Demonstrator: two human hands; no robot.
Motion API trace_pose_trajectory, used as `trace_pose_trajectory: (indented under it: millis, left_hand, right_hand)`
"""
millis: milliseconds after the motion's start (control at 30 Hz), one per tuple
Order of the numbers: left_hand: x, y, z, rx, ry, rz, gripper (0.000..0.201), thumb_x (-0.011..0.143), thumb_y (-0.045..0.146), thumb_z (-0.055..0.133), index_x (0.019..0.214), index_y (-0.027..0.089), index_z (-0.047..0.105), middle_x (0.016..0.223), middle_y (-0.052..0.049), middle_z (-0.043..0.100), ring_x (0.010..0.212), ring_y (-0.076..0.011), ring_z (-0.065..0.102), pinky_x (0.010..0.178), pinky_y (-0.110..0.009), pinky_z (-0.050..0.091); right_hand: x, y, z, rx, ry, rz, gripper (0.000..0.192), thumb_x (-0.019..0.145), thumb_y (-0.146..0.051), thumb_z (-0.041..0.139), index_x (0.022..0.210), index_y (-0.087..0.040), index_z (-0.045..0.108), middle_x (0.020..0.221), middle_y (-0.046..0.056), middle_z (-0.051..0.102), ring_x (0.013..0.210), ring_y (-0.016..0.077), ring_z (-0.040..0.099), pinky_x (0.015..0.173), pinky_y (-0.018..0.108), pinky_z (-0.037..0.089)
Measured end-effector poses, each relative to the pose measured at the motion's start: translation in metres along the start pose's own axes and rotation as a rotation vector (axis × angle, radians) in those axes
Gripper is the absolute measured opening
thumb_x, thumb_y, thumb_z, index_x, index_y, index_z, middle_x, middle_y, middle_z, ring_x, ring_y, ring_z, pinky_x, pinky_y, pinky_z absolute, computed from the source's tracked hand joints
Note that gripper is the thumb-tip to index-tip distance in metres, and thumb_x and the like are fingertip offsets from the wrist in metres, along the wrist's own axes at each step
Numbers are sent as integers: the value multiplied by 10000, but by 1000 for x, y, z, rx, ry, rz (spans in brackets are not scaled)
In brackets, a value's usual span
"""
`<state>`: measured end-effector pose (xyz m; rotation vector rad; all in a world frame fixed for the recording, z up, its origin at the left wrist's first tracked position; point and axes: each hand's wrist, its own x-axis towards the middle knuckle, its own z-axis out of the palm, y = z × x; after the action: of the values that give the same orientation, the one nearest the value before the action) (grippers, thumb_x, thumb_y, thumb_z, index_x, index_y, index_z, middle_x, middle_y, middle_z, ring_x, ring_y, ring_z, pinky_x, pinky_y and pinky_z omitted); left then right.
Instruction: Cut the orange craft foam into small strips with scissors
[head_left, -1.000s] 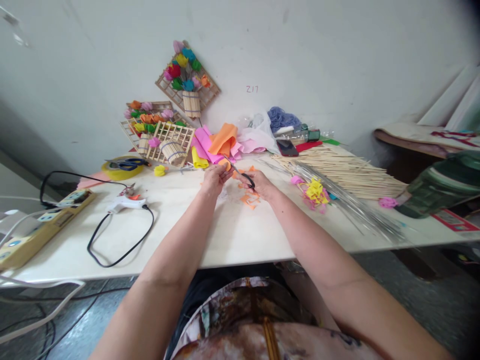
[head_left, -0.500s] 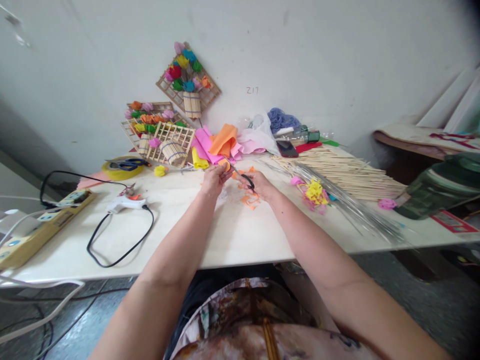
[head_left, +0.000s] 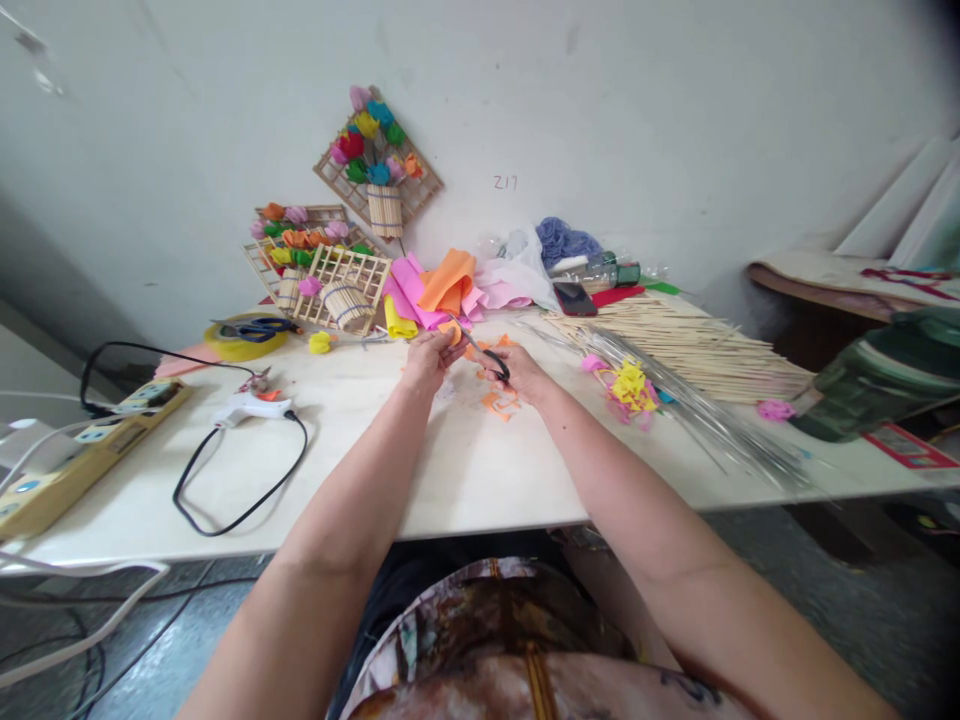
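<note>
My left hand [head_left: 433, 358] pinches a small piece of orange crepe paper [head_left: 450, 331] over the middle of the table. In my right hand [head_left: 517, 368] is a pair of scissors [head_left: 498, 366] with dark handles, its fingers wrapped round the loops. The blades point up and left and lie against the orange piece; whether they are parted is too small to make out. Orange scraps [head_left: 501, 402] lie on the table below the hands. Just beyond them rest folded sheets of orange paper [head_left: 448, 283], pink paper [head_left: 411, 288] and yellow paper [head_left: 399, 318].
A white glue gun [head_left: 255, 406] and a power strip [head_left: 97, 450] with cables lie at left. Flower-filled lattice frames [head_left: 352, 285] lean at the back left. Thin sticks [head_left: 675, 345], wires [head_left: 697, 425], a phone [head_left: 574, 298] and a green bottle [head_left: 885, 380] occupy the right.
</note>
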<state>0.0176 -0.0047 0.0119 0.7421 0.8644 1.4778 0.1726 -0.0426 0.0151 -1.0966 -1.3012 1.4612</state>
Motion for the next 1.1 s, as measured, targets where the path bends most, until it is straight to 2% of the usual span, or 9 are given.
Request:
trace_pose_trajectory:
  millis: [200, 333, 467, 767, 933, 1100]
  left_hand:
    - [-6, -2, 3, 19, -63, -23, 143, 725, 160, 780, 762, 157, 642, 711, -32, 707, 789, -178, 748, 824, -293, 595]
    - [-8, -2, 5, 17, -65, -38, 161, 726, 168, 794, 743, 154, 634, 668, -19, 690, 708, -153, 733, 771, -261, 597]
    - [-9, -2, 7, 2, -62, -33, 96, 771, 136, 736, 746, 135, 643, 692, -33, 709, 668, -128, 719, 742, -233, 595]
    - [-7, -3, 7, -31, -35, -55, 73, 809, 112, 691, 776, 137, 631, 718, -35, 716, 719, -138, 728, 826, -273, 594]
    - [-7, -3, 8, -44, -15, -67, 91, 815, 104, 693, 762, 137, 626, 709, -31, 709, 687, -123, 714, 800, -254, 586]
    - [-7, -4, 9, -46, -14, -71, 81, 835, 99, 667, 765, 128, 641, 713, -39, 710, 674, -118, 707, 806, -253, 584]
  right_hand:
    - [8, 10, -8, 71, -44, -44, 197, 819, -335, 727, 838, -145, 680, 506, -56, 493, 367, 46, 365, 346, 161, 268]
    - [9, 11, -9, 51, -29, -62, 222, 829, -352, 728, 839, -134, 686, 513, -48, 512, 363, 43, 374, 344, 161, 280]
    - [7, 10, -8, 49, -26, -58, 238, 823, -363, 735, 809, -135, 670, 515, -46, 522, 367, 44, 389, 350, 162, 303]
    - [5, 7, -6, 59, -17, -37, 210, 801, -335, 745, 801, -139, 669, 504, -55, 520, 372, 40, 399, 356, 153, 311]
    - [5, 6, -4, 35, -11, -32, 234, 794, -334, 748, 734, -139, 631, 496, -56, 517, 360, 33, 397, 340, 149, 256]
    - [4, 7, -2, 24, -15, -70, 294, 772, -381, 773, 722, -136, 618, 488, -68, 491, 357, 26, 373, 343, 151, 258]
